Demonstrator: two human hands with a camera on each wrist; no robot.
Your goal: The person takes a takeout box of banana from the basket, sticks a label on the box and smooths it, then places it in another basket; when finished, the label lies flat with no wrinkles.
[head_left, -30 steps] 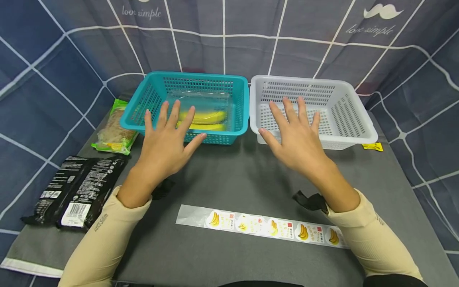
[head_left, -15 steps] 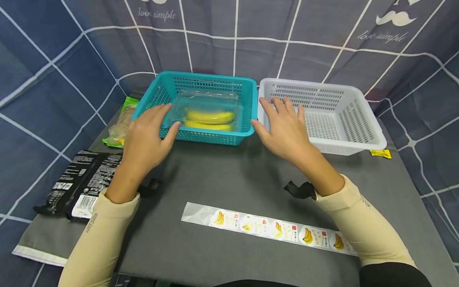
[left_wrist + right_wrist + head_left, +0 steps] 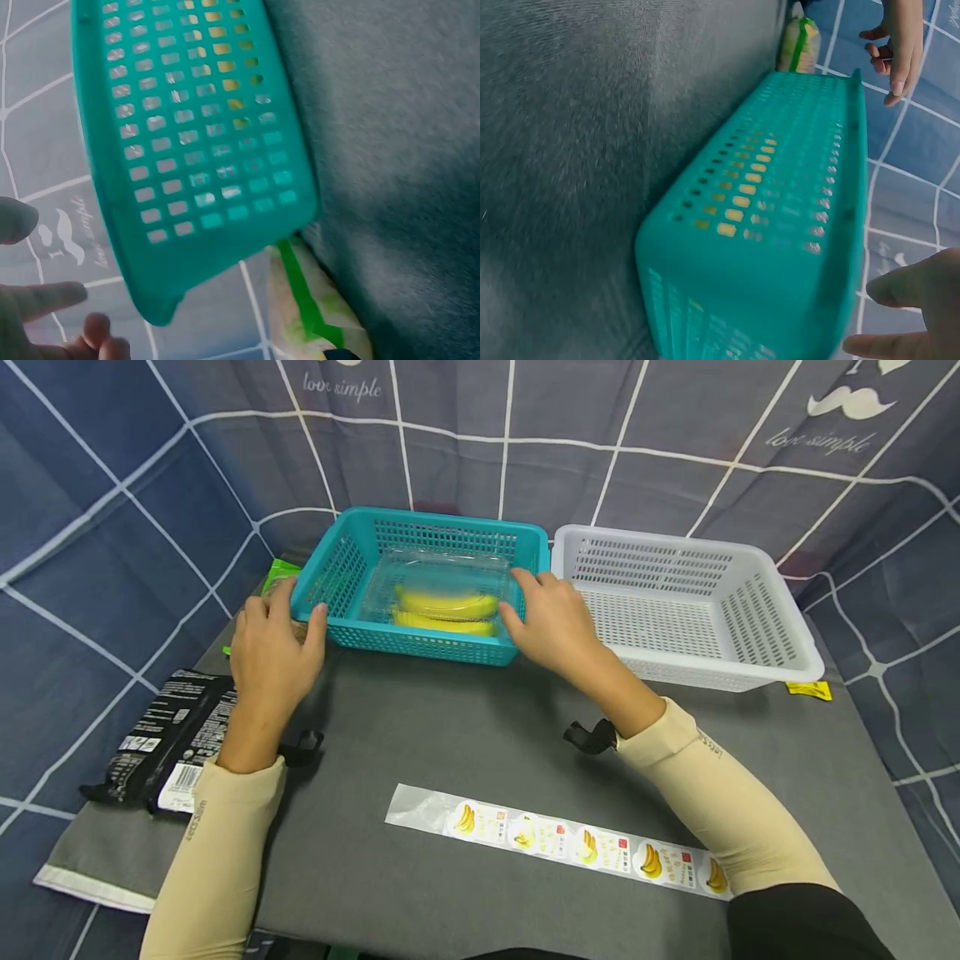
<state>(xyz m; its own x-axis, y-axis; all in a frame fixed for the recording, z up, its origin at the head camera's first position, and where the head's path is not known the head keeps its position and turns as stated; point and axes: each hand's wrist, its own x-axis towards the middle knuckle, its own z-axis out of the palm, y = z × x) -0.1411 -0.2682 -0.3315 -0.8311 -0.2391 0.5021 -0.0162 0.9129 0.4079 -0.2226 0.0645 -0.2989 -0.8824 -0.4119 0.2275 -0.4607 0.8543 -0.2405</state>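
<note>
Teal basket (image 3: 420,643), bananas (image 3: 450,605) inside, far side, left of white basket (image 3: 712,672). Left hand (image 3: 270,652) by its left end, fingers spread, holding nothing; right hand (image 3: 555,625) at its right end, fingers parted, nothing gripped (contact unclear).

I see the left grip (image 3: 272,652) loosely spread, thumb apart from its fingers; well to its right, the right grip (image 3: 553,622) bends softly, thumb also apart, a sleeved forearm (image 3: 720,785) slanting behind.
</note>
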